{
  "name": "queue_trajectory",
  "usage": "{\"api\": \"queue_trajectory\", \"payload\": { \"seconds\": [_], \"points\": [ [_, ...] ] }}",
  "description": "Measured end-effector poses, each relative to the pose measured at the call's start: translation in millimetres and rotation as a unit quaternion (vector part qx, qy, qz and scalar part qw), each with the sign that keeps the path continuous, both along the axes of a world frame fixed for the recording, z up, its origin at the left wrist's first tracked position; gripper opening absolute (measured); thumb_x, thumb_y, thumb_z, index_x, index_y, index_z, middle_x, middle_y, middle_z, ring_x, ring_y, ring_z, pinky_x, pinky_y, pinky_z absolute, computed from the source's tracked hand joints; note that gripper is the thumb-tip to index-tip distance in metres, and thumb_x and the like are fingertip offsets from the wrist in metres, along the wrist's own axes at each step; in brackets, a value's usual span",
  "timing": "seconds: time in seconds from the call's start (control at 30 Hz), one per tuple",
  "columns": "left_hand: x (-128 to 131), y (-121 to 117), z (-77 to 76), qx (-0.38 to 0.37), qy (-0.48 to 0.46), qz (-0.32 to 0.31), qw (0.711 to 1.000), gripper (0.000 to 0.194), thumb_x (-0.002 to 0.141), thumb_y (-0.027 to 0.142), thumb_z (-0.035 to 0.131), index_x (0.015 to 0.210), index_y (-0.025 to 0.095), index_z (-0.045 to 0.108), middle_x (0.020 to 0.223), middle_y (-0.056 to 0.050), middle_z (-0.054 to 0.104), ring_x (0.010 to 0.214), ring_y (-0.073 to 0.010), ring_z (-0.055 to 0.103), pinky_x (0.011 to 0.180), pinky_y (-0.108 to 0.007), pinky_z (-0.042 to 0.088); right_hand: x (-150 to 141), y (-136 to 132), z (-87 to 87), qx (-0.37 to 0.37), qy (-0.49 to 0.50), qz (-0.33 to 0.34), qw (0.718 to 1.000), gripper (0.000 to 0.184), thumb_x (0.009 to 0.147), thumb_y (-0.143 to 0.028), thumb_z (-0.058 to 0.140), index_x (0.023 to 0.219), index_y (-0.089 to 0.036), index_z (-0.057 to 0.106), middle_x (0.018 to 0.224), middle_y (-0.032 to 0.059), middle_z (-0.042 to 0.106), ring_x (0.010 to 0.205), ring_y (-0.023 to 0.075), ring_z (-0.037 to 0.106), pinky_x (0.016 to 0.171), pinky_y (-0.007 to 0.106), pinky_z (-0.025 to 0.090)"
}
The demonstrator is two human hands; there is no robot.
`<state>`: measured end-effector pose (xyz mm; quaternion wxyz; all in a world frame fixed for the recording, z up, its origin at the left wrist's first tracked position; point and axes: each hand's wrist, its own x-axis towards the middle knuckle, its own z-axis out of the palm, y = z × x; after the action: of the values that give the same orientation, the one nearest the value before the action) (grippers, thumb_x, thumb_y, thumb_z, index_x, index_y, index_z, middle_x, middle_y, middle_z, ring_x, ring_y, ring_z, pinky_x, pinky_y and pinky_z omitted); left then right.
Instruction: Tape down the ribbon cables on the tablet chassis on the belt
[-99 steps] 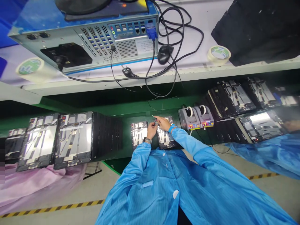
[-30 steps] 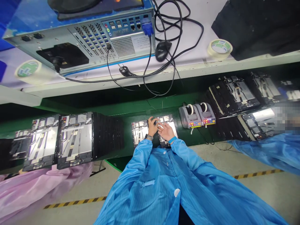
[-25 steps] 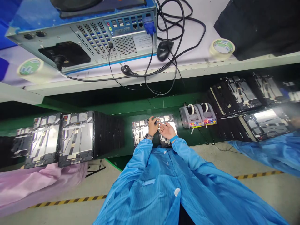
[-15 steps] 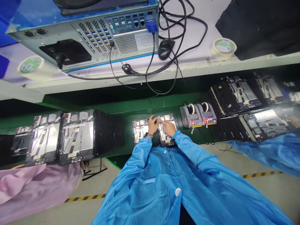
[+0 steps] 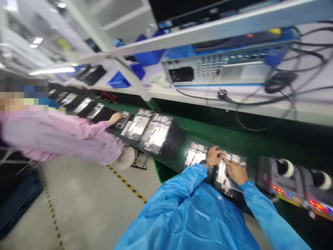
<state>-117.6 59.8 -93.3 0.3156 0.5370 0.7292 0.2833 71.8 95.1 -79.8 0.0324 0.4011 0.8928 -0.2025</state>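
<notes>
Green conveyor belt (image 5: 208, 140) runs along a white bench (image 5: 260, 111), computer case (image 5: 221, 73) on it, far right. Left device panel (image 5: 195, 154) and right device panel (image 5: 223, 177) lie flat side by side on the belt, near. Left hand (image 5: 215, 155) curled, fingertips on the left panel's right edge; right hand (image 5: 235, 172) fingers lightly spread, pressing on the right panel. Any pinch: can't tell, too blurred. Two tape dispensers (image 5: 279, 177) just right. Further panels (image 5: 148, 133) run left to a co-worker in a pink coat (image 5: 62, 139), co-worker's hand (image 5: 114, 118) on one. Blue bins (image 5: 119, 81) far off; yellow-black floor tape (image 5: 127, 184) on grey floor (image 5: 88, 205).
</notes>
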Motion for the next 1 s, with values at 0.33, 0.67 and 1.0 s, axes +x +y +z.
{"api": "queue_trajectory", "payload": {
  "seconds": [0.33, 0.67, 1.0],
  "points": [
    [-15, 11, 5.8, -0.029, 0.030, -0.061, 0.997, 0.031, 0.085, 0.050, 0.072, 0.111, 0.034, 0.074, 0.147, -0.003, 0.047, 0.129, -0.0297, 0.048, 0.108, -0.051, 0.040, 48, -55, 7.2, 0.092, 0.223, -0.330, 0.913, 0.052, 0.084, -0.041, 0.051, 0.125, -0.014, 0.070, 0.088, 0.0171, 0.067, 0.104, 0.0412, 0.062, 0.087, 0.050, 0.050],
    [-20, 24, -2.3, -0.013, 0.047, -0.108, 0.993, 0.027, 0.083, 0.049, 0.074, 0.103, 0.030, 0.074, 0.141, -0.006, 0.051, 0.128, -0.0311, 0.049, 0.104, -0.050, 0.039, 63, -91, 1.6, 0.049, 0.217, -0.365, 0.904, 0.062, 0.082, -0.049, 0.056, 0.133, -0.015, 0.062, 0.103, 0.0220, 0.067, 0.120, 0.0478, 0.057, 0.100, 0.061, 0.049],
    [-14, 15, 3.3, 0.024, -0.034, -0.060, 0.997, 0.030, 0.087, 0.045, 0.067, 0.112, 0.029, 0.072, 0.145, -0.007, 0.051, 0.136, -0.0291, 0.049, 0.113, -0.049, 0.039, 56, -75, -9.3, -0.102, 0.222, -0.427, 0.871, 0.092, 0.075, -0.057, 0.064, 0.152, -0.010, 0.044, 0.136, 0.0277, 0.060, 0.128, 0.0479, 0.058, 0.108, 0.061, 0.046]
  ]
}}
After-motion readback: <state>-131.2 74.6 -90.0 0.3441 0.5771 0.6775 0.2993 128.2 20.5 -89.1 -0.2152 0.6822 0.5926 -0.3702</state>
